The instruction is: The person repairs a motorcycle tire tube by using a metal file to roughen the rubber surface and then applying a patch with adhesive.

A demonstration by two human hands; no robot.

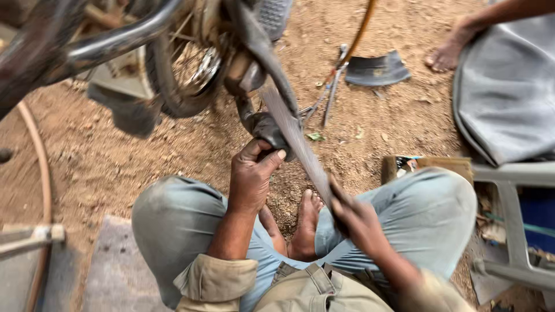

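My left hand [252,176] grips a black rubber-covered part [267,128] low on a motorcycle, just under its rear wheel [186,69]. My right hand [354,215] holds the near end of a long flat metal file [296,138] that slants up toward that part; the file is motion-blurred. I sit low with knees in grey-blue trousers spread apart and bare feet [306,222] on the sandy ground between them.
Loose hand tools [332,92] and a black piece of rubber [377,70] lie on the dirt ahead. Another person's bare foot [450,49] rests at the upper right beside a grey seat [509,86]. A small wooden box [425,164] and grey plastic chair [514,219] stand at my right.
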